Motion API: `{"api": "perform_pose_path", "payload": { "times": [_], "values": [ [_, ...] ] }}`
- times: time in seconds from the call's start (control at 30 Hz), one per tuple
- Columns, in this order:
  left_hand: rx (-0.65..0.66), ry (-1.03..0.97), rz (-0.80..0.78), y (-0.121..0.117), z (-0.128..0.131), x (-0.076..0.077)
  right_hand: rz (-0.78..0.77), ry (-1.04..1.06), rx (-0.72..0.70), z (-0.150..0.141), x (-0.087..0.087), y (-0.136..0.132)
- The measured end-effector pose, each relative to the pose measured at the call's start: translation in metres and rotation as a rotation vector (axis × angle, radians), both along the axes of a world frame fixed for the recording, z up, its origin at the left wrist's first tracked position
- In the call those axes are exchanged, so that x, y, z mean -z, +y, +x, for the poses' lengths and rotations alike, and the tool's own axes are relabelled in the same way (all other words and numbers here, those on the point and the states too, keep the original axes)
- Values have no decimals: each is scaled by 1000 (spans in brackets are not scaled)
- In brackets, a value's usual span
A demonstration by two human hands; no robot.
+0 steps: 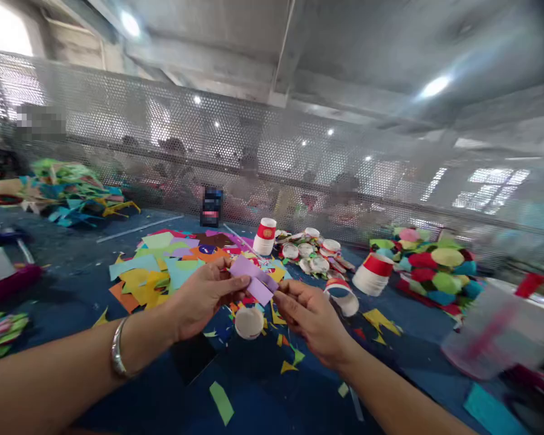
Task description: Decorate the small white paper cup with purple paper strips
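Centrally, my left hand (204, 299) and my right hand (310, 320) meet above the blue table (263, 393), each pinching one end of a folded strip of purple paper (254, 279). The left thumb and fingers clamp the strip's upper left end; the right fingertips grasp its lower right end, so the strip runs tilted between them, clear of the surface. A metal bangle (118, 356) circles my left wrist. Just below the strip, a small paper cup (249, 322) lies on the table, its mouth turned toward me. Beside my right hand, a red-rimmed cup (342, 296) lies on its side. Behind my left hand, sheets and scraps of coloured paper (158, 266) cover the table's middle. Toward the far edge, an upright red-and-white cup (265, 235) stands next to a cluster of cut cup pieces (312, 254). At the far right, a heap of coloured paper discs (428, 272) rests; the near right corner is too blurred to read.
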State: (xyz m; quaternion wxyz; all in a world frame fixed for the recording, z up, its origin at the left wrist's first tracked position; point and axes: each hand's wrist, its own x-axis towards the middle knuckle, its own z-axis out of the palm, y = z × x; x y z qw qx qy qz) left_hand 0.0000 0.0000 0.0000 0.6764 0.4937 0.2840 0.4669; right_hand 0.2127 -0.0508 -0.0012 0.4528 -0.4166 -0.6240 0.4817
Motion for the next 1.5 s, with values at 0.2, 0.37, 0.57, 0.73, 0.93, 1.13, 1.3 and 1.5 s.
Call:
{"api": "perform_pose_path", "payload": {
  "times": [0.2,0.37,0.57,0.73,0.93,1.13,1.3,1.5],
  "values": [
    [20,-16,-10,-2,1,-4,-8,30,-6,-2,-1,2],
    [26,-27,-31,-2,1,-1,20,24,4,-2,-2,3],
    [-20,-14,-19,-3,-1,-2,-10,57,3,-4,-2,4],
    [33,-1,47,-6,1,-5,-38,57,0,-5,-1,2],
    [34,21,44,-8,1,-4,-7,41,-16,-3,-1,1],
    [-3,-8,-2,-8,2,-2,0,31,-8,-3,-2,1],
    [10,-9,-64,-8,0,-1,-16,44,-6,-3,-2,1],
    [10,-6,-104,-9,-1,-5,-34,73,-24,-3,-2,1]
  ]
}}
